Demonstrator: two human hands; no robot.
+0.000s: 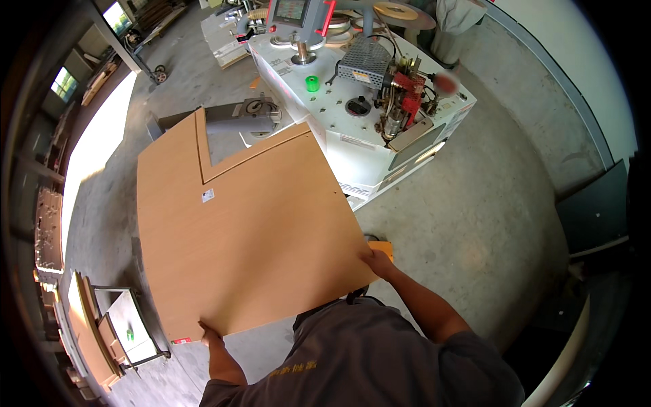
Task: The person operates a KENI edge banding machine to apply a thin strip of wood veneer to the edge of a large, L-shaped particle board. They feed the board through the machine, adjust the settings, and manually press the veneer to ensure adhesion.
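A large light-brown board [251,237] with a notch cut out of its far edge spans the space in front of me, held up off the floor. A small white label [208,195] sticks to its face, and a red-and-white label [181,340] is at its near left corner. My left hand [211,334] grips the near edge close to that corner, thumb on top and fingers hidden underneath. At the near right corner my right hand [378,263] is closed on the board's edge, its fingers partly hidden below.
Beyond the board stands a white machine table [325,122] with a control screen [291,12], a green tape roll [312,83], a wrench [333,73] and a red-and-metal unit [410,98]. An orange block [382,248] is by my right hand. A cart [132,325] with boards stands left.
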